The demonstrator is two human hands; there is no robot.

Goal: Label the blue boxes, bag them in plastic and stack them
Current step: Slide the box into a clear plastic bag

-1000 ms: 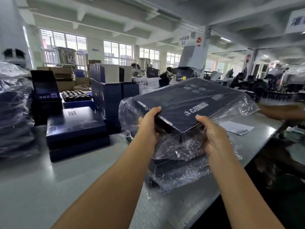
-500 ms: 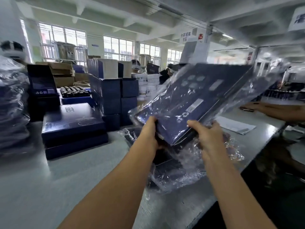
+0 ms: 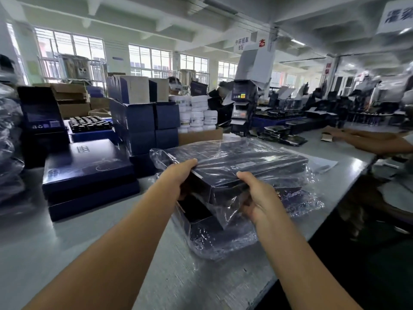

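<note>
The left hand [image 3: 178, 179] and right hand [image 3: 260, 199] hold a blue box [image 3: 237, 167] inside a clear plastic bag [image 3: 309, 173], lying nearly flat over a pile of bagged boxes [image 3: 223, 240] on the grey counter [image 3: 89, 253]. Each hand's fingers are clamped under a near corner of the box, thumb on top. At nine o'clock from it lie two unbagged boxes [image 3: 89, 168], stacked. At eleven o'clock stand smaller blue cartons [image 3: 143, 121], and at two o'clock another person's hand [image 3: 362, 139] rests on the counter.
</note>
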